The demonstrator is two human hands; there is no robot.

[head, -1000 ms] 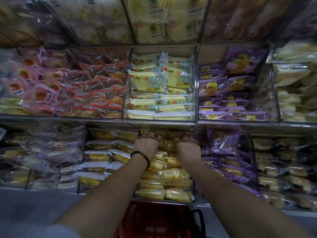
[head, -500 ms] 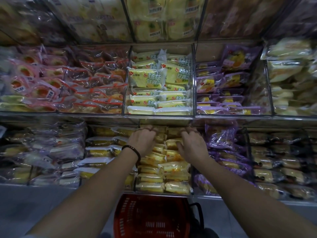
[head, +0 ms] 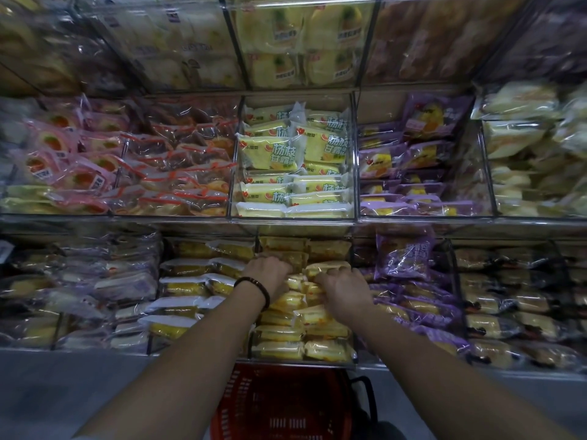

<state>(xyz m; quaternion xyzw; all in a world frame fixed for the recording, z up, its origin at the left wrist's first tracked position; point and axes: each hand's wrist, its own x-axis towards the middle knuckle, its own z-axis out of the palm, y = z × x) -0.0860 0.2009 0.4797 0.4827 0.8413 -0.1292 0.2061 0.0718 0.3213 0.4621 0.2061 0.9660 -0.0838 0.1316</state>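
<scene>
Both my hands reach into the lower middle bin of a shop shelf, which is stacked with yellow wrapped cakes (head: 279,347). My left hand (head: 268,273), with a dark bead bracelet on the wrist, has its fingers curled down over a yellow packet (head: 290,258) near the top of the pile. My right hand (head: 344,289) lies beside it, fingers curled onto another yellow packet (head: 327,267). The fingertips of both hands are hidden among the wrappers.
A red shopping basket (head: 282,404) with a black handle sits on the floor below my arms. Clear bins hold green-yellow packets (head: 295,154) above, purple packets (head: 403,258) to the right, white-and-yellow ones (head: 187,284) to the left, pink and red ones upper left.
Both hands have come down from the upper front edge of the bin onto the pile of yellow packets and moved slightly apart. The view has shifted a little.
</scene>
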